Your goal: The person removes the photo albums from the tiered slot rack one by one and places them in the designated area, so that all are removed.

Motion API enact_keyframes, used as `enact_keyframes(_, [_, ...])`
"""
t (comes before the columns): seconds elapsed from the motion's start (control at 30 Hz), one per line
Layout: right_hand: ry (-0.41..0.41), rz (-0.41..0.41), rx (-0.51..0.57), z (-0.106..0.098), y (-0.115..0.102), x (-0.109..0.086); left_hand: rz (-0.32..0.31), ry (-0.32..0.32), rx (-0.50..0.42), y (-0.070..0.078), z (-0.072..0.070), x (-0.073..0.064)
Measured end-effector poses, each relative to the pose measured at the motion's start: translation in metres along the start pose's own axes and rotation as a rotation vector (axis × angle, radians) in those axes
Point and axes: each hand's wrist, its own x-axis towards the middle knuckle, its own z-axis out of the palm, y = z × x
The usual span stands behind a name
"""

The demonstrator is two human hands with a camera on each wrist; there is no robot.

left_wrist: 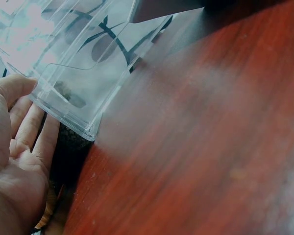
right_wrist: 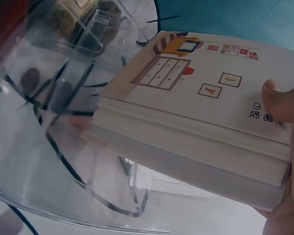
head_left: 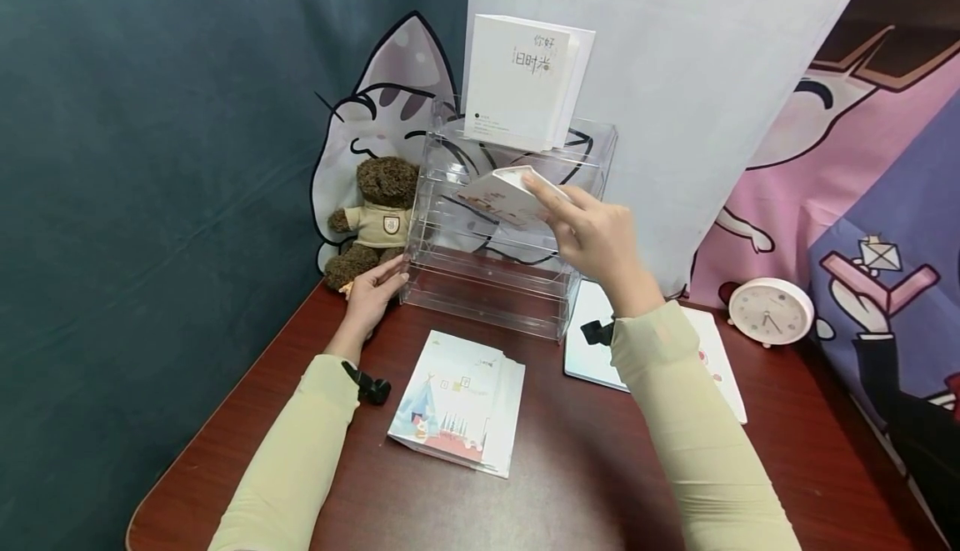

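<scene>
My left hand (head_left: 371, 293) holds the lower left side of a clear plastic tiered rack (head_left: 487, 315). In the left wrist view, the thumb (left_wrist: 20, 85) lies at the panel's edge and the other fingers go behind it. Up at the rack's middle tiers, my right hand (head_left: 597, 238) grips a small stack of white notebooks (head_left: 504, 201), tilted in front of the shelves. A printed cover with a drawn dresser faces the right wrist camera, thumb pressed on it. White notebooks (head_left: 517, 80) stand upright on the top tier.
Another pile of illustrated notebooks (head_left: 450, 401) lies on the brown table (head_left: 555, 468) before the rack. White books (head_left: 708, 351) lie right of it, partly under my right arm. A teddy bear (head_left: 382, 217) sits left of the rack; a round clock (head_left: 771, 311) stands at right.
</scene>
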Motion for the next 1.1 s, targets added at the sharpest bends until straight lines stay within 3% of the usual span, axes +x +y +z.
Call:
enact_keyframes(0.3, [-0.005, 0.026, 0.044, 0.008, -0.01, -0.027, 0.001, -0.017, 0.038, 0.026, 0.006, -0.016])
enact_keyframes(0.43, [-0.008, 0.048, 0.085, 0.009, -0.014, -0.042, 0.004, -0.018, 0.049, 0.024, 0.006, -0.012])
enact_keyframes(0.6, [-0.002, 0.073, 0.134, 0.007, -0.02, -0.064, 0.006, 0.01, 0.051, 0.004, 0.001, -0.001])
enact_keyframes(0.83, [0.035, 0.146, 0.192, 0.0, -0.029, -0.09, -0.015, 0.0, 0.085, 0.026, 0.005, -0.015])
enact_keyframes(1.1, [0.074, 0.212, 0.319, -0.012, -0.038, -0.111, -0.007, -0.008, 0.09, 0.025, 0.005, -0.014])
